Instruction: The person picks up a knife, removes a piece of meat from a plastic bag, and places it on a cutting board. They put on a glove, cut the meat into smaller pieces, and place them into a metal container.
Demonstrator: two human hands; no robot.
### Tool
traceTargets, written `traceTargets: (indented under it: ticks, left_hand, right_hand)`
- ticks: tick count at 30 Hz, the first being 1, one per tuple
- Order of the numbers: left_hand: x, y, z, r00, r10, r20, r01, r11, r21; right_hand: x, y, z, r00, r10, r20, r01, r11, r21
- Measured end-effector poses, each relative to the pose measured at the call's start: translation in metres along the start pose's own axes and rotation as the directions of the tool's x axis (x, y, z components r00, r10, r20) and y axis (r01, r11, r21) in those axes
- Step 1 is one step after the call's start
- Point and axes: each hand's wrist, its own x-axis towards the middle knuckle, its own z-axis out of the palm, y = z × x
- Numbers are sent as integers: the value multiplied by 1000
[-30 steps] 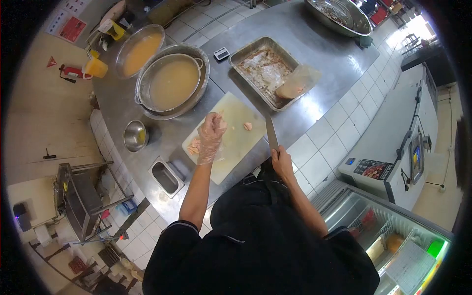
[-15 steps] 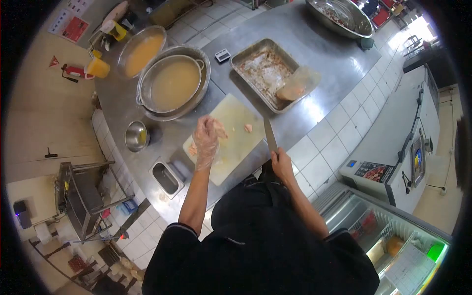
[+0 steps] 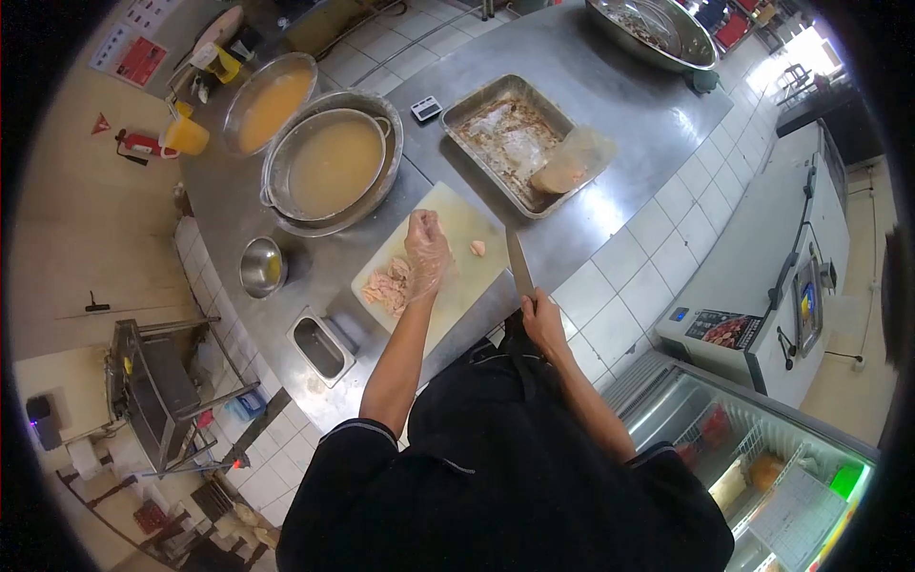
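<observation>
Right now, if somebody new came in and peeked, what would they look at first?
Probably the long knife in the right hand, its blade beside the right edge of the cutting board. Next, perhaps the pile of pale pink meat on the board's left side, beside the left hand in its see-through glove. Farther off to the left, the cloudy tan liquid and orange liquid stand out too.

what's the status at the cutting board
Left hand gloved, over cutting board, grip unclear. Right hand holding knife. Meat pile and one small piece on board.
</observation>
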Motion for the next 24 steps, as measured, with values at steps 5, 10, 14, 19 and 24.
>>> traceTargets:
  ticks: [5,10,14,19,24]
  left_hand:
    - [10,5,5,997,-42,-59,40,998,-44]
    - [11,-182,-1,947,-145,-287,171,983,67]
    - [-10,-132,-27,924,-274,-267,348,891,291]
    - [-14,-83,-33,883,-378,-280,460,816,350]
    - [-17,-87,-34,868,-340,-362,452,843,292]
  right_hand:
    - [0,-4,0,1000,15,-27,-15,1000,18]
    - [-3,-4,3,1000,10,21,-9,1000,-17]
    - [-1,0,14,998,-63,16,63,997,-34]
    - [4,-11,33,981,-166,105,173,983,-59]
    - [3,-12,60,945,-283,163,308,939,-154]
